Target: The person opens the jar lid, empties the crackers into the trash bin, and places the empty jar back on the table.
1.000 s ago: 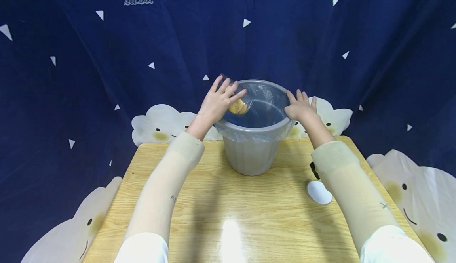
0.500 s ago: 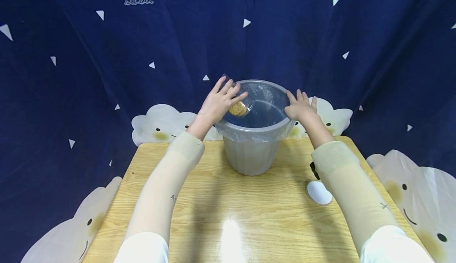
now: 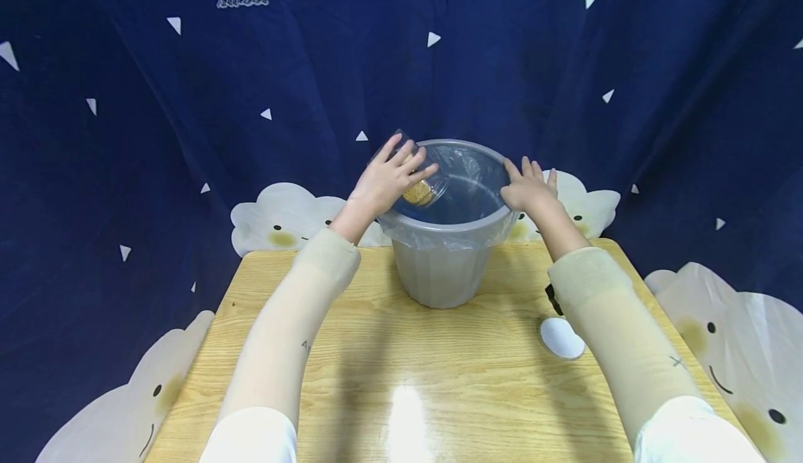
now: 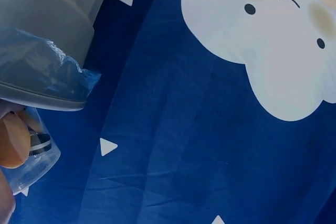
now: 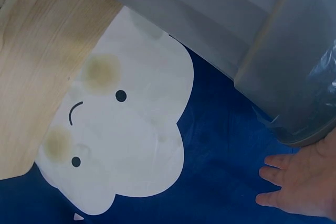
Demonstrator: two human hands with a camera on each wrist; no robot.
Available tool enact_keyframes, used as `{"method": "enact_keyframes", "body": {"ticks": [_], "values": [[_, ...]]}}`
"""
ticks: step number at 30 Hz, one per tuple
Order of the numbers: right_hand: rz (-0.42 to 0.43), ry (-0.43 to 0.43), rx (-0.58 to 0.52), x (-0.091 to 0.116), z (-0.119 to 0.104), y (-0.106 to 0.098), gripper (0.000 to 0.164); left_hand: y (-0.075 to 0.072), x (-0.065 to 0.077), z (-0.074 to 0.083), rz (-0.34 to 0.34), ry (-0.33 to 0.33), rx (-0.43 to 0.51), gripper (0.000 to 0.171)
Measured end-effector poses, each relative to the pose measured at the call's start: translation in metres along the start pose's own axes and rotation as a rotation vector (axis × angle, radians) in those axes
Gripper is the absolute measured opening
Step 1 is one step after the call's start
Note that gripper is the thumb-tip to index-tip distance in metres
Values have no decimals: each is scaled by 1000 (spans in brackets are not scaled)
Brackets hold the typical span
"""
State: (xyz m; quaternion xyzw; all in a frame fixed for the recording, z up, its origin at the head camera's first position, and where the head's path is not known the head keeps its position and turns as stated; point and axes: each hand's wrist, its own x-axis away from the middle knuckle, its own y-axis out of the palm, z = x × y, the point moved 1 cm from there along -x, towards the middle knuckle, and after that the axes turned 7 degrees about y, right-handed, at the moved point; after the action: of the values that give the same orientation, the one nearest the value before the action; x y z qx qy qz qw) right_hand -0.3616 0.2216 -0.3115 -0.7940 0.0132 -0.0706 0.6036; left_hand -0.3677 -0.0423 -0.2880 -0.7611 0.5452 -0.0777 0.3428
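Observation:
In the head view my left hand [image 3: 387, 178] holds a clear plastic container [image 3: 438, 184], tilted over the left side of the rubbish bin [image 3: 442, 268]. Yellow pieces [image 3: 417, 194] show inside it; their kind is too small to tell. Part of the clear container [image 4: 46, 165] appears at the lower left of the left wrist view, below the bin's rim. My right hand [image 3: 528, 187] touches the bin's right rim, fingers spread and mostly straight outside it. In the right wrist view that right hand [image 5: 304, 182] lies against the rim at the lower right.
A transparent bag [image 3: 433, 238] lines the grey bin and folds over its rim. On the wooden table [image 3: 452, 372], near my right forearm, lies a white round disc [image 3: 562, 338]. A small black object [image 3: 553, 300] is partly hidden by the sleeve. Behind hangs a dark blue curtain [image 3: 326, 58].
My left hand and the clear container have shifted slightly to the right over the bin. The yellow pieces look a little different in position. My right hand stays on the rim.

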Motion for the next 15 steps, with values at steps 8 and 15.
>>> {"method": "enact_keyframes", "body": {"ticks": [8, 15], "values": [[7, 2, 8, -1, -1, 1, 67, 0, 0, -3, 5, 27, -49, 54], [6, 1, 16, 0, -1, 0, 66, 1, 2, -6, 51, 76, -132, 53]]}}
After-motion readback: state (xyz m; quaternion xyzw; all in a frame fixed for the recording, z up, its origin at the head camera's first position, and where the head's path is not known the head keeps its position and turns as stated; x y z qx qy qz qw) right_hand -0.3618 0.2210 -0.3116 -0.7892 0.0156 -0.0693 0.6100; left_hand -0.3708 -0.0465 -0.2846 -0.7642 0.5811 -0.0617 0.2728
